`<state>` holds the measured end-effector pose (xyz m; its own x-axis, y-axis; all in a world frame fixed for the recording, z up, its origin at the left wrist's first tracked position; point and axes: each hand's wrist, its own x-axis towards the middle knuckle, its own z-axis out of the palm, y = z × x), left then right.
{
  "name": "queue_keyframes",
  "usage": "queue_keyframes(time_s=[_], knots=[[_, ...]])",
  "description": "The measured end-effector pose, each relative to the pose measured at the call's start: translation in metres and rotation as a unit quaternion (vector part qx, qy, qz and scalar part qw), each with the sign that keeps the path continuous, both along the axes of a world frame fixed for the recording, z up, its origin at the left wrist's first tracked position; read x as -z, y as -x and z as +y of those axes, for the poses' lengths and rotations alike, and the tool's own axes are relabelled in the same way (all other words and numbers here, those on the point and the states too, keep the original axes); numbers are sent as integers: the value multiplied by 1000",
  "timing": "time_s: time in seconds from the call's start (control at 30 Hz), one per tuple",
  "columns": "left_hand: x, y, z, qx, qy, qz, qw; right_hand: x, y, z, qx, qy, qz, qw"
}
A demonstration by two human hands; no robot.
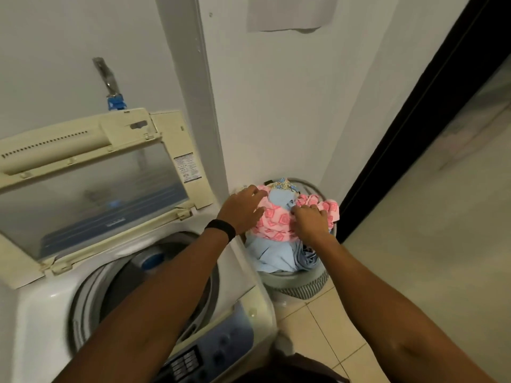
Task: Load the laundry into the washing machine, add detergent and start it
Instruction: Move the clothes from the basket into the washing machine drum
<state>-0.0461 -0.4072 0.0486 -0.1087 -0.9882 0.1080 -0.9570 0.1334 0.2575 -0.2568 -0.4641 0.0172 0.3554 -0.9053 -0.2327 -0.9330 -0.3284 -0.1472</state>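
Observation:
A top-loading washing machine [240,283] stands at the left with its lid [91,194] raised and its drum [138,275] open. To its right, a grey laundry basket [304,286] on the floor is heaped with clothes. A pink patterned cloth [276,219] lies on top, with pale blue garments [265,252] under it. My left hand [243,208] rests on the pink cloth's left side, fingers spread. My right hand [311,219] pinches the pink cloth near its middle. No detergent is in view.
The machine's control panel [210,352] faces me at the bottom. A tap with a blue hose fitting [114,102] is on the wall behind the machine. A white wall corner rises between machine and basket. A dark door frame [414,120] is to the right, above tiled floor [414,272].

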Motion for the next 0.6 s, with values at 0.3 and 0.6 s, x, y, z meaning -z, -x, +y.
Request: queue_keyframes(time_s=[0.3, 0.6], knots=[[36, 17, -34, -59, -115, 95, 987, -29, 6, -38, -79, 24, -350, 933], [0, 12, -37, -190, -5, 385, 903, -16, 11, -46, 121, -72, -492, 859]])
